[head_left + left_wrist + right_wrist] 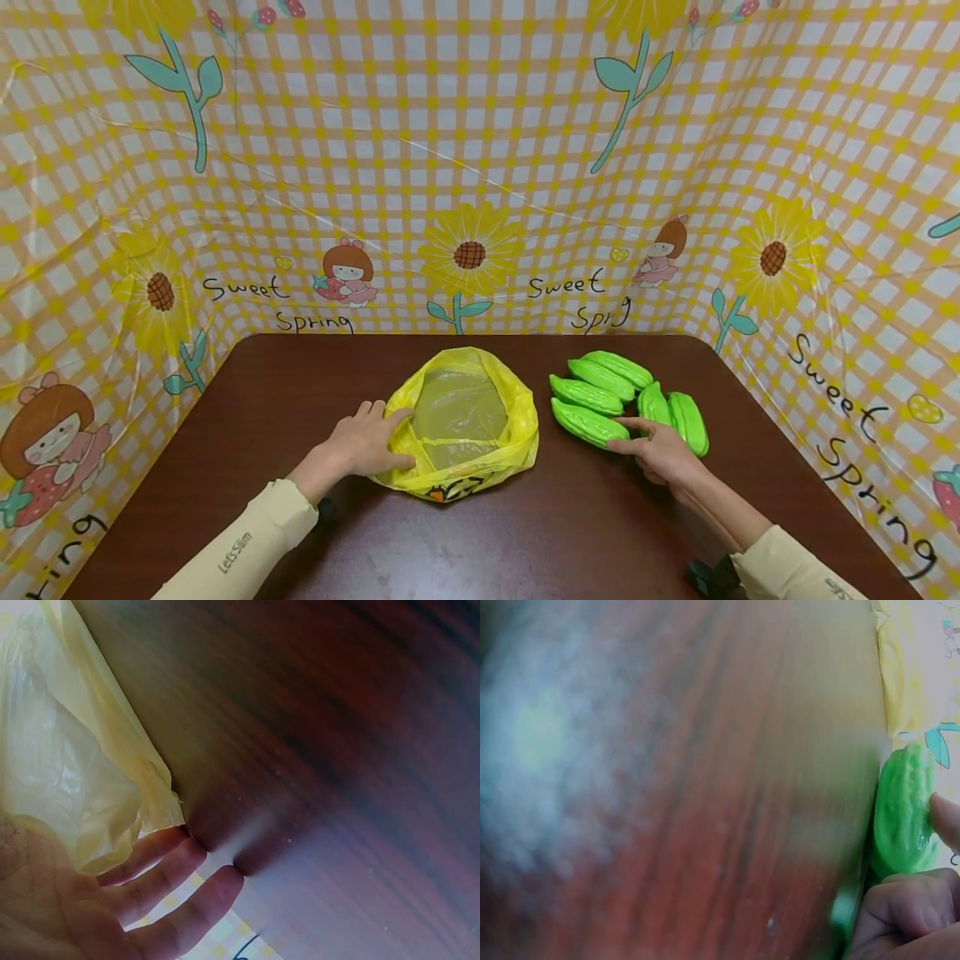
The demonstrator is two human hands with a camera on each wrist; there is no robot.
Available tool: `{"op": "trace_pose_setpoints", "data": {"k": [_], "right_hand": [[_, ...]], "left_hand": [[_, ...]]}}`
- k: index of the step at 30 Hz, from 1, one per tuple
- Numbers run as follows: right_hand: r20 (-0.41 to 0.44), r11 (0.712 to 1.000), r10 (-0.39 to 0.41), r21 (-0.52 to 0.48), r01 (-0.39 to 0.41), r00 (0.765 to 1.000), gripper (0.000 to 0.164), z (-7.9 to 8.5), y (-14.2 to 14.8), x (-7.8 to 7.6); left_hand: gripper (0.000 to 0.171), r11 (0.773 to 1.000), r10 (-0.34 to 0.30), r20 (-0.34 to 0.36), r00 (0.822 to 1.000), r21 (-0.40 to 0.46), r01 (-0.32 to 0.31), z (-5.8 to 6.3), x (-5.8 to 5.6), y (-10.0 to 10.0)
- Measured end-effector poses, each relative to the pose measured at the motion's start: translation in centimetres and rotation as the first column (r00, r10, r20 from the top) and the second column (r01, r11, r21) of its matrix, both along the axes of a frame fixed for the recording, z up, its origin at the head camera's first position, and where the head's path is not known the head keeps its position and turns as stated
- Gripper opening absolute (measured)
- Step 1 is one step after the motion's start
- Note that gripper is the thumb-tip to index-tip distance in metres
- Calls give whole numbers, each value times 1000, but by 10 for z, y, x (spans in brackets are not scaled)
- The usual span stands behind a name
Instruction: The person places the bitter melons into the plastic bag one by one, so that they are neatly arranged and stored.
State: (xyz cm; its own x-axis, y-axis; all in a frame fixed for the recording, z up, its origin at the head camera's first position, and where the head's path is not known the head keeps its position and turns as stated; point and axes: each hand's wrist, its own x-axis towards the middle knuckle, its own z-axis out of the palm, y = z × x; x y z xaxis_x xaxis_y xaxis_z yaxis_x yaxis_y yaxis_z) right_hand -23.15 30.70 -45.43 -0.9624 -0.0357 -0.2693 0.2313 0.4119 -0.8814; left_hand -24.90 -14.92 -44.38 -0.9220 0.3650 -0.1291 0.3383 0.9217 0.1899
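Observation:
A yellow plastic bag point(525, 417) stands on the table with its mouth spread upward. My left hand point(367, 442) rests against its left side, thumb and index finger spread over the rim. In the left wrist view, loosely extended fingers point(180, 907) reach the tabletop beside the bag's film point(67, 765). Several bright green, ridged bitter melons lie grouped right of the bag. My right hand point(663, 454) pinches the right end of the nearest bitter melon point(585, 423) between thumb and fingers. That bitter melon point(904, 814) shows its bumpy skin close over the table in the right wrist view.
Behind the gripped one lie more bitter melons point(585, 395), with two others point(687, 423) at the right. The dark brown table point(300, 375) is enclosed at the back and sides by a checked cloth point(480, 167) printed with flowers.

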Motion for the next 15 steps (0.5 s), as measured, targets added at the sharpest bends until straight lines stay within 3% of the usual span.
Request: {"op": "trace_pose_setpoints", "data": {"k": [15], "right_hand": [[-7,992,-13,124,14,1000,81,4,-2,-5]], "left_hand": [[79,1000,-5,-9,1000,9,5,-1,-1,1]]}}
